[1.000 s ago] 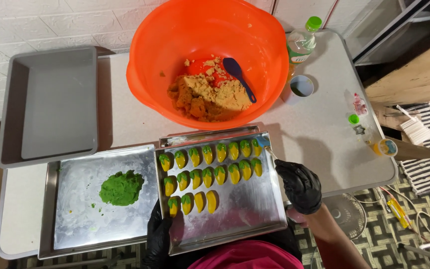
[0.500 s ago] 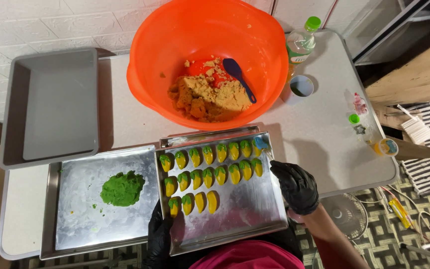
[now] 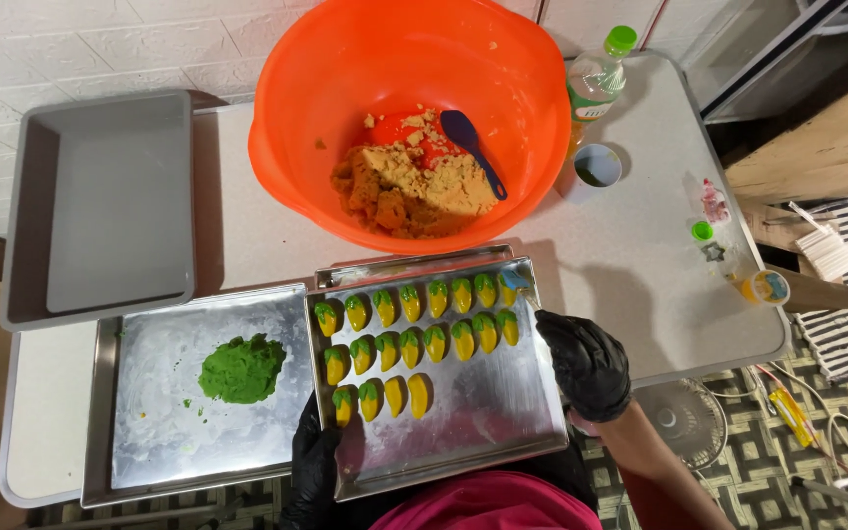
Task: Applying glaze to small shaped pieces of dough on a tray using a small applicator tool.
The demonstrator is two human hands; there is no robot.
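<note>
Below the orange bowl (image 3: 409,118), a steel tray (image 3: 483,422) of yellow-green sweets (image 3: 414,339) sits on the surface; left hand (image 3: 314,461) and right hand (image 3: 586,363) grip its edges. Green-capped bottle (image 3: 596,74), pale label, right of bowl.

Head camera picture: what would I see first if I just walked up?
First the big orange bowl at the table's far side, with crumbly tan dough and a blue spatula inside. Next, rows of little yellow sweets with green tops on a shiny tray, held by the black-gloved left hand and right hand. Beside it lies a bright green lump.
</note>
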